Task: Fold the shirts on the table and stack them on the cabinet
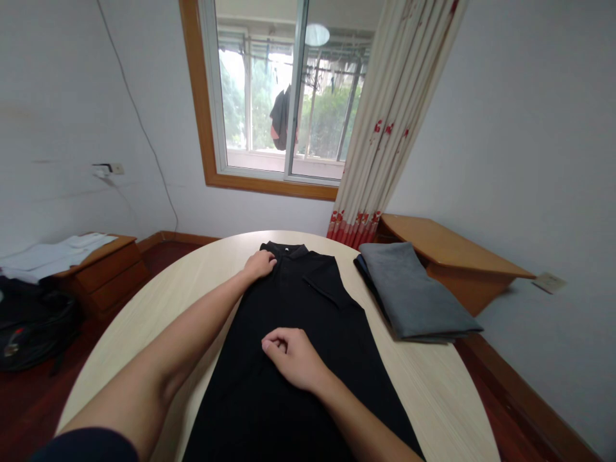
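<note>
So there's a black short-sleeved collared fabric shirt [289,295] spread over a round pale wood-grain table [450,385], running from the center of the frame down to the bottom edge, collar at the far end. The left hand [260,264] is up by the collar, left of center, fingers curled in at the shirt's edge; can't really tell if they're pinching cloth. The right hand [294,356] is over the shirt's middle, lower center of the frame, fingers loosely curled, and I can't tell if they grip anything. A stack of folded gray and dark cloth [418,295] sits on the table, right of center, just beside the shirt.
</note>
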A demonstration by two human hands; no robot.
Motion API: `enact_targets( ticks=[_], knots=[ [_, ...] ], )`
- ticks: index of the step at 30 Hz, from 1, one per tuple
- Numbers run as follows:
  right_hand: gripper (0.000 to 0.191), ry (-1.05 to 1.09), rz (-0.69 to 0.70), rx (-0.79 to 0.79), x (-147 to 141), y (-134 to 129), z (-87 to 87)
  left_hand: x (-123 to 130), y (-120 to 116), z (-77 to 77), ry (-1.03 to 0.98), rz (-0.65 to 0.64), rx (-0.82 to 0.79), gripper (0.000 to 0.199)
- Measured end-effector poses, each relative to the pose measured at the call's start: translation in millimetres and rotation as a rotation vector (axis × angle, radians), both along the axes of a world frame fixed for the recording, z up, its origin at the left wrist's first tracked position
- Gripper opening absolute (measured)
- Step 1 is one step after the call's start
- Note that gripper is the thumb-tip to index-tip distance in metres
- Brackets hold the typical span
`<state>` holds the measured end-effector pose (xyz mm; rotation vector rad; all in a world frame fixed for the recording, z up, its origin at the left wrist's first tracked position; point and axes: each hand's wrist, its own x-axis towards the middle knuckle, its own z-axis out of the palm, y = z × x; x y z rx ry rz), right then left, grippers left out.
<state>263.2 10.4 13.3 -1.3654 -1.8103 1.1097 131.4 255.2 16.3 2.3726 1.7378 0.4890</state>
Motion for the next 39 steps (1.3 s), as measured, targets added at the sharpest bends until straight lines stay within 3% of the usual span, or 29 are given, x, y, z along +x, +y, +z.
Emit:
enact_targets(
  ticks=[3,5,9,16,23,27,31,39],
  knots=[
    [0.025,-0.222,-0.021,0.260,3,-3,-0.6,-1,-12,-14.1,0.080,-0.017,-0.038,0.057],
    [0.034,-0.339,-0.024,0.350,6,-2,-1.9,-2,-15,-22.8,0.124,-0.022,-0.085,0.066],
    [0.051,-0.483,-0.002,0.309,12,6,-7.5,0,-4,-31.7,0.177,-0.009,-0.151,0.068],
    [0.054,-0.578,-0.006,0.289,23,40,-10.9,10,36,-33.4,0.166,0.021,-0.157,0.065],
    [0.054,-0.598,-0.033,0.306,32,77,-14.8,18,86,-36.3,0.042,0.027,-0.167,0.062],
    [0.055,-0.600,-0.027,0.323,33,80,-17.8,7,95,-30.7,-0.099,0.015,-0.176,0.060],
    [0.055,-0.600,-0.031,0.333,33,76,-17.9,-17,72,-30.0,-0.248,-0.035,-0.108,0.059],
    [0.054,-0.649,-0.039,0.383,29,66,-14.3,-57,-27,-38.1,-0.220,-0.262,-0.128,0.059]
  ],
)
